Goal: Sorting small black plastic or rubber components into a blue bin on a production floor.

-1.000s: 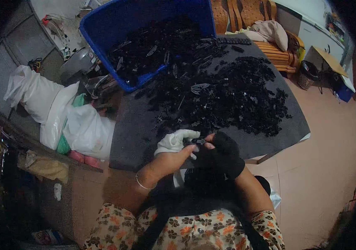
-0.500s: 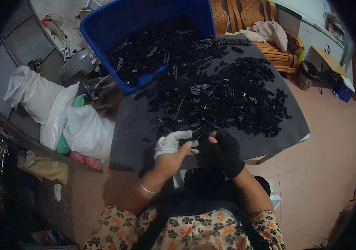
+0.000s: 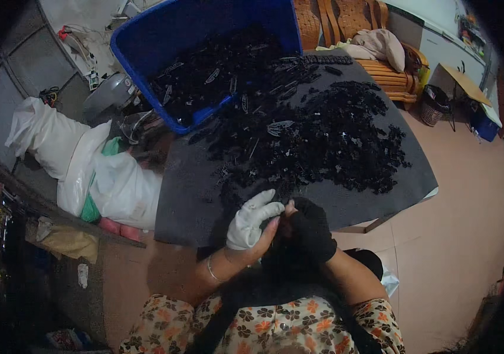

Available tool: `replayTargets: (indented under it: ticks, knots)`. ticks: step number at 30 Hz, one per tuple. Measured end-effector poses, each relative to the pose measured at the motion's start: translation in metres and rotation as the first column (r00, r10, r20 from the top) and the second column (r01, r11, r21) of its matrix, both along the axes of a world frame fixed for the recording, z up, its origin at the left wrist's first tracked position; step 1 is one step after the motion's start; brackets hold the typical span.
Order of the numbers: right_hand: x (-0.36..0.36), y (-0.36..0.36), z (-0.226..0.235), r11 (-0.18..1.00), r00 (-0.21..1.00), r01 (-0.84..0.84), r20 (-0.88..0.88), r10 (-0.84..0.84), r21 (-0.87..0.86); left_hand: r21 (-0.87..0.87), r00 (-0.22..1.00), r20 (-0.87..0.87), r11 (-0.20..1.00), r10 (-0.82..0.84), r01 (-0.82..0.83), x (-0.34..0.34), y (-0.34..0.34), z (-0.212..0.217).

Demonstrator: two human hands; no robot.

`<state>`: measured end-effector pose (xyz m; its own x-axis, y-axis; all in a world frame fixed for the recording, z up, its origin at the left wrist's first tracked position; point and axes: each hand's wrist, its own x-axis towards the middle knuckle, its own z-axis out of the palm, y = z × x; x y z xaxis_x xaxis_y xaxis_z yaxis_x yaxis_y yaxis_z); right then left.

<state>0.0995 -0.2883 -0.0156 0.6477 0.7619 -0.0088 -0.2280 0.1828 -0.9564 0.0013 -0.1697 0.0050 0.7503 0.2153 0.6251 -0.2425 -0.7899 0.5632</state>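
Note:
My left hand [image 3: 254,227], in a white glove with a bare thumb, is closed in a pinch, its fingers bent toward the thumb. Right against its fingertips is my right hand [image 3: 311,230], in a black glove with a bare thumb tip, its fingers curled closed. Whatever lies between them is too dark and small to name. Both are just in front of a spread pile of small black plastic parts [image 3: 340,141] on the dark grey tabletop [image 3: 190,206]. A pale-edged oval piece [image 3: 280,127] stands out on the pile.
A blue bin [image 3: 146,88] full of similar black parts lies tipped toward the pile. White sacks [image 3: 123,189] stand left of the table. Behind are a wooden bench [image 3: 382,71] with a cushion [image 3: 376,47] and a waste basket [image 3: 434,109].
Both hands have drawn slightly nearer to my body and closer together. A thin dark piece seen earlier at my left fingertips is now hidden or too dark to make out.

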Motion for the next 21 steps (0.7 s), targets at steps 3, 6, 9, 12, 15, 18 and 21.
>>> replayTargets:
  ticks: [3, 6, 9, 12, 15, 18, 21]
  knots:
    - [-0.006, 0.001, 0.007, 0.999, 0.992, -0.04, -0.12, 0.041, 0.018, -0.003, 0.998, -0.058, 1.0, 0.022, -0.022, -0.002, 0.004, 0.002]
    - [-0.005, 0.001, 0.001, 0.996, 0.981, -0.061, -0.178, 0.073, 0.071, 0.033, 0.997, -0.077, 0.999, -0.011, 0.013, -0.003, 0.001, 0.01]
    - [-0.002, -0.002, -0.004, 0.991, 0.993, -0.118, -0.016, 0.12, 0.058, 0.106, 0.996, -0.037, 0.991, -0.076, 0.08, -0.004, 0.001, 0.011]
    - [-0.006, -0.003, -0.005, 0.983, 0.983, -0.162, -0.078, 0.168, 0.082, 0.044, 0.993, -0.05, 0.993, -0.107, 0.109, -0.008, 0.001, 0.016]
    - [-0.003, -0.005, 0.0, 0.98, 0.976, -0.199, -0.084, 0.199, 0.009, 0.12, 0.982, -0.107, 0.978, -0.157, 0.17, -0.007, 0.005, 0.017]
    - [-0.007, -0.005, -0.002, 0.989, 0.992, -0.127, 0.002, 0.127, -0.073, 0.111, 0.987, -0.075, 0.982, -0.145, 0.153, -0.009, 0.003, 0.02]
    - [-0.001, -0.004, -0.011, 0.965, 0.967, -0.249, -0.04, 0.253, 0.08, 0.114, 0.991, -0.069, 0.986, -0.118, 0.125, -0.011, 0.003, 0.023]
